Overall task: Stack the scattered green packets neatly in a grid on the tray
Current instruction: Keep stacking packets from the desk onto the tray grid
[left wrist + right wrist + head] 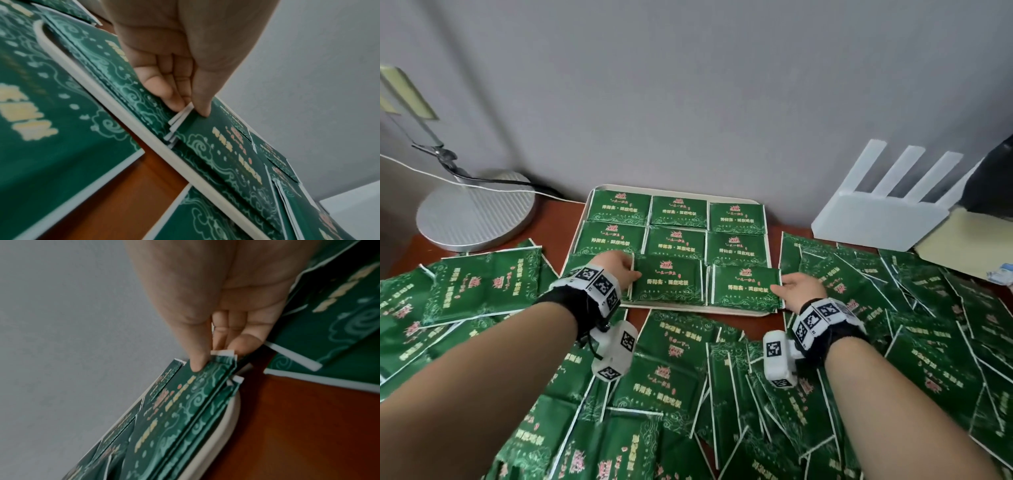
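A cream tray (769,240) by the wall holds green packets in three rows of three. My left hand (634,274) pinches the left edge of the near-middle packet (669,281); in the left wrist view the thumb (202,110) lies on top, the other fingers (164,92) sit beside the white packet edges, and the tray rim (123,112) runs below. My right hand (777,287) pinches the right edge of the near-right packet (746,287). From the right wrist, that thumb (195,365) presses on a small stack of packets (185,410) over the tray rim (226,418).
Loose green packets cover the brown table to the left (482,284), in front (671,359) and to the right (893,308) of the tray. A lamp's round metal base (476,212) stands back left. A white router (880,219) and yellow paper (955,243) lie back right.
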Demonstrator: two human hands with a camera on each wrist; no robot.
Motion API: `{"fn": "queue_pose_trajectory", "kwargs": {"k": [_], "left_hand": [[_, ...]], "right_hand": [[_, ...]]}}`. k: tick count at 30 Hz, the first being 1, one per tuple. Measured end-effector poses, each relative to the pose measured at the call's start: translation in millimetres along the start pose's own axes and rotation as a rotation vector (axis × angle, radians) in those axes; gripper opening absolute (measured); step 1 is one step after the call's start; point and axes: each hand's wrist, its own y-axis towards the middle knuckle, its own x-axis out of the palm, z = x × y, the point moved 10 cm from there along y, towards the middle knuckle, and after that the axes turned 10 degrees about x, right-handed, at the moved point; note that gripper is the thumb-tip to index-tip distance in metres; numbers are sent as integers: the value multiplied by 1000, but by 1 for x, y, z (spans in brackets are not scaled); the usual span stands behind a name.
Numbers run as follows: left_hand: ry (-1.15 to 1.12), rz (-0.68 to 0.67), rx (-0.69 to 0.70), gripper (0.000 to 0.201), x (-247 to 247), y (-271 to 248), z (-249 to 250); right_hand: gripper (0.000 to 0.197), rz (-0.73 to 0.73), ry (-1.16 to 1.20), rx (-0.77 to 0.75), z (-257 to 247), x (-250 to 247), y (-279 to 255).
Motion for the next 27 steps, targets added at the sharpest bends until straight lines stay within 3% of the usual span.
{"fn": "queue_pose_trajectory", "kwargs": {"k": [6, 14, 27], "left_hand": [[-19, 32, -2, 46, -3, 2, 3], [58, -12, 10, 43, -4, 5, 3], [113, -42, 12, 57, 3, 12, 3]], "right_hand": [[37, 53, 50, 12, 2, 2, 6], [25, 117, 92, 10, 2, 6, 5], [16, 155, 227, 30, 10, 4, 3]]}}
